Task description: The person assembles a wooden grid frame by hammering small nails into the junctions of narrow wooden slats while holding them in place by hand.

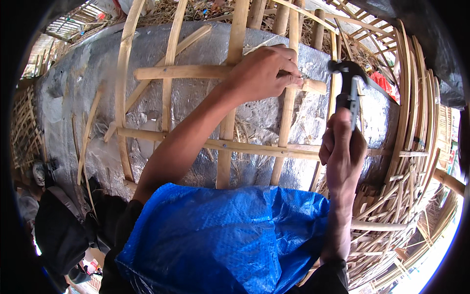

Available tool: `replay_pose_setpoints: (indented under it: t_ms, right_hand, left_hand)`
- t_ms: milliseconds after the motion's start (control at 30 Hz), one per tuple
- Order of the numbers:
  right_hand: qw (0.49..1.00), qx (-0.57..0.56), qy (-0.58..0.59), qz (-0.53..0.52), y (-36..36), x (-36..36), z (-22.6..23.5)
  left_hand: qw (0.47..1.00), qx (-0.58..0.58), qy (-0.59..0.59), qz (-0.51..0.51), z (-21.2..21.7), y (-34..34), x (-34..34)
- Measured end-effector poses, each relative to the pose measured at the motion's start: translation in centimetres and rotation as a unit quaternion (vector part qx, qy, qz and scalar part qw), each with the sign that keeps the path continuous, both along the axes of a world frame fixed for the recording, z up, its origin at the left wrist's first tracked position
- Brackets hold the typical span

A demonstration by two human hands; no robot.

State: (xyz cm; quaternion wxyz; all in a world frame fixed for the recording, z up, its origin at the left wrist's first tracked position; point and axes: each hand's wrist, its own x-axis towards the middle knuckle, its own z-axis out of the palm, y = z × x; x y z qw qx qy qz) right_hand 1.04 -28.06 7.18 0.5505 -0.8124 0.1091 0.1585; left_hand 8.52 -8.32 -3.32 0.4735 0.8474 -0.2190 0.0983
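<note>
In the head view, take the upper cross slat (183,72) as your landmark: it runs from left to right, and your left hand (267,73) lies over it, near its right end. There your fingertips are at its crossing with the right upright slat (288,115); they are drawn together in a narrow pinch, but I cannot tell what small thing, if any, is between them. The hammer (347,90) is just beyond the right end of the upper cross slat, with its head up and its long axis standing across the slat's direction. Your right hand (344,142), lower than this end, is wrapped firmly around the hammer's handle; so your left hand is the nearer one to the crossing. Below the upper cross slat runs the lower cross slat (259,148), and further below is the blue sheet (220,230).
</note>
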Motion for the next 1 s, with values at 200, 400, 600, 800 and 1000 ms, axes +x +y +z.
replay_pose_setpoints:
  t_ms: [200,400,600,800,1000]
  right_hand:
    - [0.999,0.023,0.043,-0.014,1.3,-0.1,-1.1]
    - [0.996,0.092,-0.004,-0.003,1.1,-0.9,-1.7]
    - [0.986,0.106,-0.125,0.023,1.1,-2.0,-1.9]
    - [0.999,0.034,-0.012,-0.011,1.9,-1.7,0.1]
    - [0.995,0.002,0.090,0.036,1.4,-0.7,-0.3]
  left_hand:
    - [1.000,-0.002,0.005,0.002,-0.3,0.1,0.2]
    - [1.000,-0.011,0.019,-0.008,-0.2,0.2,0.3]
    - [1.000,-0.018,-0.008,-0.009,-0.7,0.1,0.5]
    - [1.000,-0.010,0.005,0.005,-0.4,0.3,0.3]
    - [0.999,-0.016,-0.041,0.002,-0.5,0.4,0.5]
